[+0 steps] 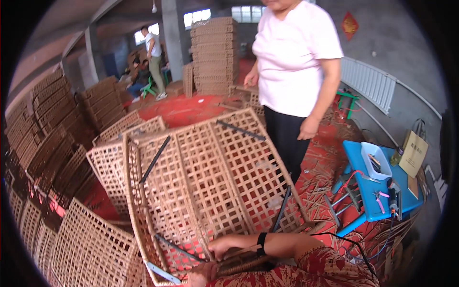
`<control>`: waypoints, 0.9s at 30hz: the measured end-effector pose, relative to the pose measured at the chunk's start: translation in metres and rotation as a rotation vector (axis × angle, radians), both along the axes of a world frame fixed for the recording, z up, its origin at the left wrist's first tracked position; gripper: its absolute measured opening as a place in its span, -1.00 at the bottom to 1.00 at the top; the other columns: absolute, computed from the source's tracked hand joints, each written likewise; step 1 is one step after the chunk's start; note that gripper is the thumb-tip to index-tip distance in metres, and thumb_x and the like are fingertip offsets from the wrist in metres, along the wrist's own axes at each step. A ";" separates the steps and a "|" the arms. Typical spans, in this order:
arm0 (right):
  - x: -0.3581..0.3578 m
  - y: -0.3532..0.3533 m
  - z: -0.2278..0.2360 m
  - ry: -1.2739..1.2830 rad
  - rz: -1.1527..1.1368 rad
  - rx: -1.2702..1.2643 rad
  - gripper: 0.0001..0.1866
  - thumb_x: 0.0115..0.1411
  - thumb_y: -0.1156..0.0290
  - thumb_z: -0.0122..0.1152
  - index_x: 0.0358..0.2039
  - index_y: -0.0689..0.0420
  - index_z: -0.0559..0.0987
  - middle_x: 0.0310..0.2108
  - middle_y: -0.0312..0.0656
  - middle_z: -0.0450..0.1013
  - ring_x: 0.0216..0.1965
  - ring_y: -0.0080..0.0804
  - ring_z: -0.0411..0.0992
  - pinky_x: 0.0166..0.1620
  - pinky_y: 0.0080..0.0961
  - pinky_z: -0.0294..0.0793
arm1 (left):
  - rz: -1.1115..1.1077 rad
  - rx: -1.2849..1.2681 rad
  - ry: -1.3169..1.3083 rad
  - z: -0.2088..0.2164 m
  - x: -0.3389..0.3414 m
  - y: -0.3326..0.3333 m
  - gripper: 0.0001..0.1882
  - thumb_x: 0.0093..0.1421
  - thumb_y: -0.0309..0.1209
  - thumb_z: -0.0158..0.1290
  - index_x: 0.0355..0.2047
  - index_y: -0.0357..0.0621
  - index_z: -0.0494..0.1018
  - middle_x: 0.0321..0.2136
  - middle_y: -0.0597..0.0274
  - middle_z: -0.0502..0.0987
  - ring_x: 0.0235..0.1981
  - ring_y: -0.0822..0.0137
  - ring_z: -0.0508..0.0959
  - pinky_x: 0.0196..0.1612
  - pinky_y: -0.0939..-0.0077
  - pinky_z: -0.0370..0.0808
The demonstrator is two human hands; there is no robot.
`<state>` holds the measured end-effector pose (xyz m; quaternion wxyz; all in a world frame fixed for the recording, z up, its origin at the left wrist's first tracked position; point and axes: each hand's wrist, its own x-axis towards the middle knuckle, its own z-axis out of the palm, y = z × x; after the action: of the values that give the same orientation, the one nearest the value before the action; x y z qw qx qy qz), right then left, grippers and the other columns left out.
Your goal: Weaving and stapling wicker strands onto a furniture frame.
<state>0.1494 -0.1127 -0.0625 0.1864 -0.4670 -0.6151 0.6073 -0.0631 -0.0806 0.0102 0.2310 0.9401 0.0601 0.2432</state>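
Observation:
A large brown woven lattice tray (201, 177), tilted up in front of me, has a raised wrapped rim and dark straps across its corners. At its near edge my right hand (222, 245), with a black band on the wrist, is closed on the weave. Just below and to the left, my left hand (203, 272) is closed around the near rim; its fingers are partly hidden. Close to that hand, a grey-blue strip (163, 273) lies along the tray's lower left corner.
A person in a white shirt (299, 57) stands just beyond the tray. To the right, a blue stool (351, 191) carries a white bin (376, 160), pliers (381, 201) and a corded tool (393, 198). Stacked lattice pieces (52, 105) fill the left; cut strips (320, 172) litter the red floor.

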 end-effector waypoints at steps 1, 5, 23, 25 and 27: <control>-0.008 -0.004 0.024 -0.078 -0.058 -0.098 -0.60 -0.40 0.72 0.20 -0.39 0.23 0.53 -0.44 -0.33 0.47 -0.38 -0.48 0.38 -0.35 -0.44 0.37 | 0.009 -0.009 0.002 -0.002 -0.002 0.000 -0.90 0.05 -0.35 0.15 -0.42 -0.03 0.51 -0.62 0.15 0.48 -0.63 0.16 0.51 -0.58 0.28 0.44; -0.001 -0.005 0.017 -0.080 -0.115 -0.127 -0.64 -0.40 0.70 0.21 -0.44 0.20 0.56 -0.50 -0.35 0.48 -0.45 -0.49 0.38 -0.42 -0.43 0.37 | -0.011 -0.009 0.001 -0.002 0.005 0.002 -0.90 0.05 -0.35 0.15 -0.42 -0.03 0.51 -0.62 0.13 0.48 -0.61 0.14 0.51 -0.56 0.26 0.44; -0.009 -0.010 0.004 -0.042 -0.179 -0.062 -0.57 -0.28 0.64 0.25 -0.28 0.08 0.53 -0.53 -0.31 0.42 -0.54 -0.45 0.37 -0.54 -0.42 0.35 | -0.017 -0.029 0.033 -0.021 -0.012 0.007 -0.88 0.05 -0.35 0.14 -0.38 -0.05 0.52 -0.59 0.07 0.49 -0.56 0.06 0.53 -0.48 0.21 0.45; 0.000 -0.009 -0.023 -0.032 -0.179 0.061 -0.50 -0.26 0.64 0.21 -0.21 0.00 0.48 -0.52 -0.32 0.38 -0.57 -0.44 0.33 -0.59 -0.39 0.30 | -0.025 0.097 0.005 -0.004 0.000 0.002 -0.89 0.03 -0.36 0.14 -0.41 -0.02 0.51 -0.62 0.14 0.49 -0.64 0.14 0.51 -0.57 0.25 0.42; -0.010 -0.006 0.020 -0.136 -0.125 -0.076 -0.61 -0.25 0.64 0.21 -0.31 0.07 0.57 -0.54 -0.29 0.43 -0.57 -0.43 0.35 -0.58 -0.39 0.31 | -0.006 0.023 0.018 -0.004 -0.009 0.005 -0.89 0.04 -0.39 0.14 -0.39 -0.06 0.50 -0.59 0.08 0.49 -0.61 0.12 0.51 -0.55 0.27 0.43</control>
<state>0.1392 -0.1188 -0.0424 0.1637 -0.5514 -0.5726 0.5842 -0.0725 -0.0759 0.0063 0.2202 0.9451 0.0564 0.2347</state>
